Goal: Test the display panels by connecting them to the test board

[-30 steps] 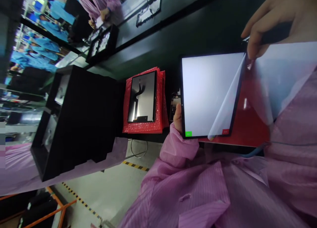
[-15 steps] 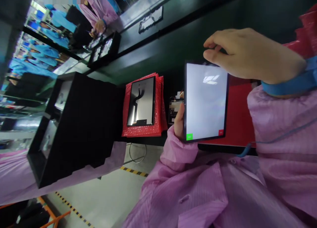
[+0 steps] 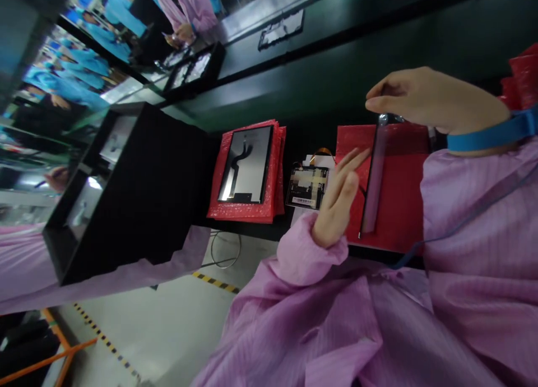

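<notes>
A display panel (image 3: 374, 176), seen almost edge-on, stands steeply tilted over a red bubble-wrap sheet (image 3: 401, 207). My right hand (image 3: 424, 98), with a blue wrist strap, is closed at the panel's far end, thumb and fingers pinched there. My left hand (image 3: 338, 202) is open beside the panel, its fingers stretched out toward the panel's back; whether they touch it I cannot tell. Left of that hand lies a small circuit board assembly (image 3: 309, 186) with an orange ribbon cable (image 3: 321, 151).
Another display panel (image 3: 252, 162) with a dark flex cable lies on stacked red bubble-wrap bags (image 3: 214, 207). A black divided box (image 3: 163, 168) stands at the left. Beyond a dark rail are a black tray (image 3: 218, 61) and a co-worker in pink (image 3: 197, 8).
The panel has turned from face-up to nearly edge-on, and its lit white screen no longer shows. My left fingers have opened away from its edge; my right hand has come to its far end.
</notes>
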Available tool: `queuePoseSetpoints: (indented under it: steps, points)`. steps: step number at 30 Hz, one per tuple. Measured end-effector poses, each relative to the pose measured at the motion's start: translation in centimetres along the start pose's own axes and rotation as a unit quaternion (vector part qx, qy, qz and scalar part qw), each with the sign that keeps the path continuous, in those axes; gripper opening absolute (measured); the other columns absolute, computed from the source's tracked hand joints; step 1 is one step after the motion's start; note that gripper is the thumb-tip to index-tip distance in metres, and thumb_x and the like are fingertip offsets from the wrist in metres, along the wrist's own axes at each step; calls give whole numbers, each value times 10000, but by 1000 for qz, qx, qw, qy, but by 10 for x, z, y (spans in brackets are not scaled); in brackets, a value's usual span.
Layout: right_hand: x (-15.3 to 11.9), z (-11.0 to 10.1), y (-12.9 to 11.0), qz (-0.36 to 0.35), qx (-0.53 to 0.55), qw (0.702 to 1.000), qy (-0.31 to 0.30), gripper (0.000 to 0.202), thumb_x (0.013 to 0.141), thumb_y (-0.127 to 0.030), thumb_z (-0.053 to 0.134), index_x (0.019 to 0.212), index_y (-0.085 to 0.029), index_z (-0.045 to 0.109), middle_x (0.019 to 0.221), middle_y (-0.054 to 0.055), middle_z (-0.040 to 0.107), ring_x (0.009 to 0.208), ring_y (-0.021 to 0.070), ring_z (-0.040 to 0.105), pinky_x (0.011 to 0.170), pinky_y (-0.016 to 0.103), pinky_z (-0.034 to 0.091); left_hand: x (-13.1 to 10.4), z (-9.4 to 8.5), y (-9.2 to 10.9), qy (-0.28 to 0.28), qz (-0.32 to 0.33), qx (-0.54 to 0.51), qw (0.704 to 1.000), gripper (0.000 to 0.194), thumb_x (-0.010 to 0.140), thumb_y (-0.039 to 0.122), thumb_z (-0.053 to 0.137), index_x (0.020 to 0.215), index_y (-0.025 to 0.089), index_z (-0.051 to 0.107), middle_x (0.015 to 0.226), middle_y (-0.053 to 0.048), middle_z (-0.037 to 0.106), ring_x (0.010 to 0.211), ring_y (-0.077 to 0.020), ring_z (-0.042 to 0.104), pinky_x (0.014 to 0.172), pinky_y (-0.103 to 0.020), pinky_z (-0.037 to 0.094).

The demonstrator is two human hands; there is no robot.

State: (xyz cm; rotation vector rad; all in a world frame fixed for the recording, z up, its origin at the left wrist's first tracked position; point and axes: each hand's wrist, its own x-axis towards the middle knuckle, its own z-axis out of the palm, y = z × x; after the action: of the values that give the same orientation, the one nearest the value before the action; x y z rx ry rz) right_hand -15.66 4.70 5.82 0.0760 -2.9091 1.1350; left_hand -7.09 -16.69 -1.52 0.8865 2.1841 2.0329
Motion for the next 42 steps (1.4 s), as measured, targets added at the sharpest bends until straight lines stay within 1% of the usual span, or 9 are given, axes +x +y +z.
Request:
queuePoseSetpoints:
  steps: [2,4,9,18,27,31,34,37,42]
  points:
    - [0,-2,0,10,-14,1000,-3,387,930,-532,569,1089,-214,719,879,14,680,686,109,535,661,292,362,-26,-18,-11,60,43,158,985,354,1079,368,358,1282,261,627,1386,-100,582,1383,-222,514,1178,-448,426]
    - [0,-2,1,4,-17,1000,-3,402,934,-539,566,1116,-211,710,943,26,695,749,127,567,701,302,382,-53,-36,-29,105,39,327,938,293,1050,326,441,1234,219,642,1345,-140,556,1283,-244,546,1112,-468,464]
    - [-3,-4,-1,9,-22,1000,-6,428,944,-535,546,1135,-184,697,1007,54,699,801,145,568,759,330,390,-91,-55,-68,74,-24,493,867,357,1031,252,418,1318,150,604,1425,-212,454,1290,-293,496,1101,-531,449]
    - [-8,-11,-4,7,-27,1000,-6,435,921,-516,549,1132,-165,696,1010,61,679,796,131,533,771,319,367,-90,-53,-68,32,4,546,837,461,1013,193,380,1422,169,591,1483,-232,402,1341,-337,461,1099,-577,437]
    - [-14,-12,-7,5,-28,1000,3,511,941,-502,542,1255,-124,683,1088,89,690,849,139,541,945,363,412,-87,-51,-65,23,-28,567,823,470,975,211,438,1404,224,629,1502,-183,476,1313,-334,518,1112,-555,435]
    - [-16,-8,-9,35,-37,998,24,632,958,-459,562,1469,-88,542,1294,161,630,1016,192,590,1038,396,423,-88,-51,-67,2,-49,566,823,496,1007,303,407,1463,194,568,1556,-197,456,1366,-372,487,1132,-590,400]
    - [-28,-1,-14,88,-47,991,84,687,966,-409,558,1533,-45,429,1390,221,546,1155,248,583,1075,428,417,-91,-54,-68,10,-21,528,849,593,1048,450,308,1529,139,463,1577,-230,424,1429,-358,443,1163,-575,371]
    - [-55,4,-19,151,-55,982,97,536,948,-318,533,1408,-42,524,1224,207,628,1098,292,609,1016,470,454,-93,-59,-66,-44,46,472,879,705,1043,569,237,1582,128,350,1624,-229,374,1536,-319,324,1215,-530,322]
    - [-109,-3,-16,193,-124,965,126,112,835,-178,532,931,-160,586,930,140,656,880,284,630,853,471,503,-88,-59,-61,-188,53,469,861,592,1040,494,377,1527,163,442,1637,-172,401,1581,-313,250,1256,-557,256]
